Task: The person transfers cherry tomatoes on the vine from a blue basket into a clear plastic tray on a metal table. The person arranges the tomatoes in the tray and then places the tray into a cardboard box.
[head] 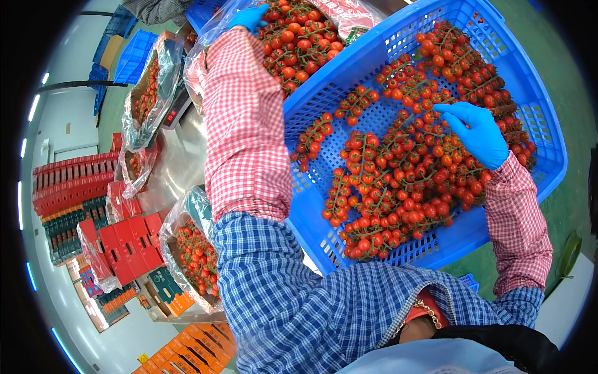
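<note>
My right hand [479, 134], in a blue glove, is over the cherry tomatoes on the vine [402, 187] in a large blue plastic basket [322, 252]. Its thumb and forefinger are slightly apart, and I see nothing held between them. Beyond the basket's far left wall, my left hand [250, 18], gloved in blue too, reaches to a box lined with clear plastic film [210, 32]. Its fingertips lie at the edge of the vine tomatoes [299, 42] there; whether they grip anything is hidden. Both forearms wear red checked sleeve covers.
A steel table [180, 149] carries more film-lined boxes of tomatoes [198, 257] and a scale with a lit red display [171, 117]. Red cartons [131, 248] stand beyond its edge. Orange cartons [196, 348] are stacked at the lower left. Another blue crate [135, 56] is farther off.
</note>
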Available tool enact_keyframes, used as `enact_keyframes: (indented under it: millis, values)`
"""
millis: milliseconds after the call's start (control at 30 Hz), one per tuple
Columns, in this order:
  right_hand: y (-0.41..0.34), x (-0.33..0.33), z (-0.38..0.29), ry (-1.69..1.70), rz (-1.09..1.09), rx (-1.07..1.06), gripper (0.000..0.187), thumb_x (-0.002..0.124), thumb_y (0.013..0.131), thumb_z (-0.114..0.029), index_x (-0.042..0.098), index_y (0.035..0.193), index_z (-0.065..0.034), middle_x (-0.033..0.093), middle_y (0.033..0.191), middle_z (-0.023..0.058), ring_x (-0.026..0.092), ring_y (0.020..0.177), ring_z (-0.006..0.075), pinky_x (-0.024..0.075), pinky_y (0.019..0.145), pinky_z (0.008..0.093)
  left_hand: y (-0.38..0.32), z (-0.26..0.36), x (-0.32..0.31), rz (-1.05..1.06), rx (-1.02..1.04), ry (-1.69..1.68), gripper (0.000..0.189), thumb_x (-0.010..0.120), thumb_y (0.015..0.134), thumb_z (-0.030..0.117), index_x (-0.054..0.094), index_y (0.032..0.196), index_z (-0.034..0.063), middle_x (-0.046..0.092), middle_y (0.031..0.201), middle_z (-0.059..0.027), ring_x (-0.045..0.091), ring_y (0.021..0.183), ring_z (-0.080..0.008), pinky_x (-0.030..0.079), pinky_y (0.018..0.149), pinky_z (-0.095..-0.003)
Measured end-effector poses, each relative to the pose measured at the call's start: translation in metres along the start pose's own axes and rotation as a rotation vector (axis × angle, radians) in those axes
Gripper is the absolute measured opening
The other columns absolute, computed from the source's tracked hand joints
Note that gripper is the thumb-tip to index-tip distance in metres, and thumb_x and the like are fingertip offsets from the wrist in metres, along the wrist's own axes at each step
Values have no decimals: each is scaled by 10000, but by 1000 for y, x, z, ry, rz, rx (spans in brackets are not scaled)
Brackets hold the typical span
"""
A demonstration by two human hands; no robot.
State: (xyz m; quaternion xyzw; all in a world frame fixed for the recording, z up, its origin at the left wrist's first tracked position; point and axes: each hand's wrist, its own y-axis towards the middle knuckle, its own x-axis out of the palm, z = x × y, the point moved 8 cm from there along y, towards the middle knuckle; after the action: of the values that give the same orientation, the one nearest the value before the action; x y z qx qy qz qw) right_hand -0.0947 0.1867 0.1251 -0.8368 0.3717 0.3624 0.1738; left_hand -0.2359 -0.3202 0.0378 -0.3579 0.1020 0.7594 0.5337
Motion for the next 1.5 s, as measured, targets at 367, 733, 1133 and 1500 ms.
enact_keyframes:
  millis: [367,733,1133,1500]
  values:
    - [-3,6,8,21,19,-14,205,573,889,-141,658,1054,-53,653,853,119,616,713,224,484,654,332,-62,61,23,411,615,493,396,578,846,369,634,1099,70,655,969,-166,595,937,-344,457,832,-418]
    - [-4,4,1,-24,38,-49,210,587,884,-157,660,1060,-68,642,812,118,616,713,221,483,651,330,14,10,19,304,488,813,508,474,890,419,431,1356,220,483,1246,-243,462,1138,-415,360,971,-516]
    - [-2,-50,61,3,381,342,309,519,940,-258,619,1199,-124,657,978,-3,527,748,59,446,698,213,-84,90,35,422,600,779,462,500,892,187,418,1318,29,373,1279,-149,400,1123,-302,295,920,-485]
    - [-34,-133,77,554,990,296,250,536,906,-164,663,1065,-20,671,798,27,546,580,69,454,547,224,-259,143,271,168,719,313,571,671,782,434,530,1207,79,617,1015,-129,607,887,-289,489,809,-405]
